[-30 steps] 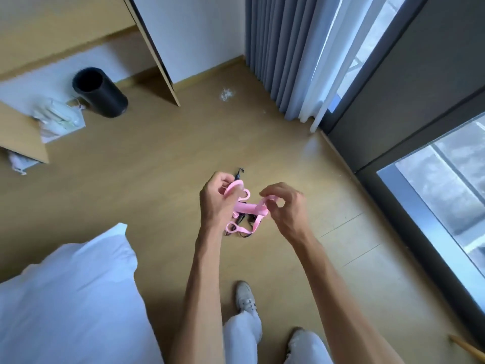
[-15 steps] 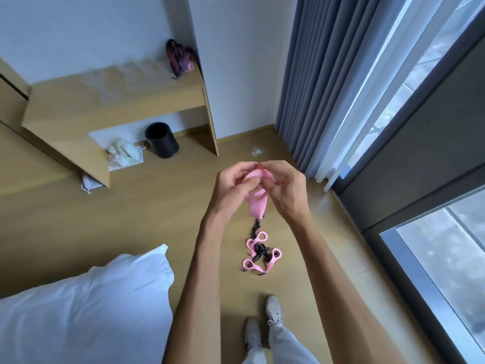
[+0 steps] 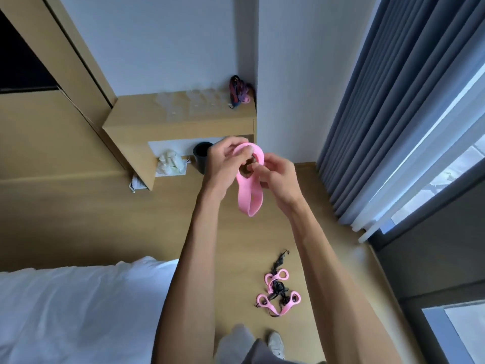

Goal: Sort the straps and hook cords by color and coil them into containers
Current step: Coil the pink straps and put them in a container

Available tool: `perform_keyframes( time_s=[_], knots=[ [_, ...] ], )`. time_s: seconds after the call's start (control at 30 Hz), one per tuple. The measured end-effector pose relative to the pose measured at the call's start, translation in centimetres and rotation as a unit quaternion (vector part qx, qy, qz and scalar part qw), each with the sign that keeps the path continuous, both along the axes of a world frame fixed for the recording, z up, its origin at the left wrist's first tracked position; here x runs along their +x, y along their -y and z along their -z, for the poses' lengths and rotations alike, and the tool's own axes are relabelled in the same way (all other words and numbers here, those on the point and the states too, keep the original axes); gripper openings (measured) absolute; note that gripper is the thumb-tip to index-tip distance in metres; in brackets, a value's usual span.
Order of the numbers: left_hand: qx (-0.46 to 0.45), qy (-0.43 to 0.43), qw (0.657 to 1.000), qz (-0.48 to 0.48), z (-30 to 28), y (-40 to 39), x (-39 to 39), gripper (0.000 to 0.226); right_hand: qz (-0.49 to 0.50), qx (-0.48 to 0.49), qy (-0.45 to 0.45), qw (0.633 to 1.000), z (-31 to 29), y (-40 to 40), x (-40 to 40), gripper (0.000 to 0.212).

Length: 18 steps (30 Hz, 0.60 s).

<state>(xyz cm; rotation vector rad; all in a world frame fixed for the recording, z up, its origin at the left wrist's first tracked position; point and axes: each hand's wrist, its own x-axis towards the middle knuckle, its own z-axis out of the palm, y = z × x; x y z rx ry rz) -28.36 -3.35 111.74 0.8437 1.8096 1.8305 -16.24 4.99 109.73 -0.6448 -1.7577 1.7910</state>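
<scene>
Pink strap [image 3: 249,191] now hangs as a longer loop | left hand [image 3: 223,164] and right hand [image 3: 278,177] pinch its top, lifted higher | pink-and-black tangle [image 3: 278,291] unmoved on floor [image 3: 105,219]

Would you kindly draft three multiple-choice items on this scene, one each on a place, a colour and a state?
1. Where does the tangle of straps and black cords lie?
A. on the wooden floor
B. on the bed
C. on the desk

2. What colour is the strap held up in the air?
A. blue
B. pink
C. black

3. How is that held strap being handled?
A. it lies flat on the desk
B. one hand dangles it
C. both hands grip it at the top, loop hanging below

Answers: 1 A, the tangle sits on floorboards near the shoes. 2 B, the band is plainly pink. 3 C, the left hand and right hand both grip its upper part.
</scene>
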Motion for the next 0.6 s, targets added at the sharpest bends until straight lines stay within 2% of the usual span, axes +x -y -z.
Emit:
perform_keyframes(
  time_s=[0.17,0.37,0.5,0.6],
  knots=[
    [-0.017,0.063,0.996,-0.068,3.0,1.7,-5.5,0.03,0.028,-0.021,0.021,0.999,1.1,0.5,-8.4,0.013],
    [-0.072,0.206,0.975,0.051,10.6,4.6,-15.1,0.027,0.063,-0.015,0.073,0.995,4.5,0.0,-20.4,0.011],
    [-0.041,0.264,0.963,-0.016,11.2,4.0,-24.8,0.031,0.023,-0.018,0.115,0.993,5.7,0.0,-28.7,0.011],
    [-0.056,0.243,0.967,-0.05,10.0,2.8,-31.8,0.016,0.009,-0.046,0.119,0.992,6.0,0.0,-33.9,0.012]
  ],
)
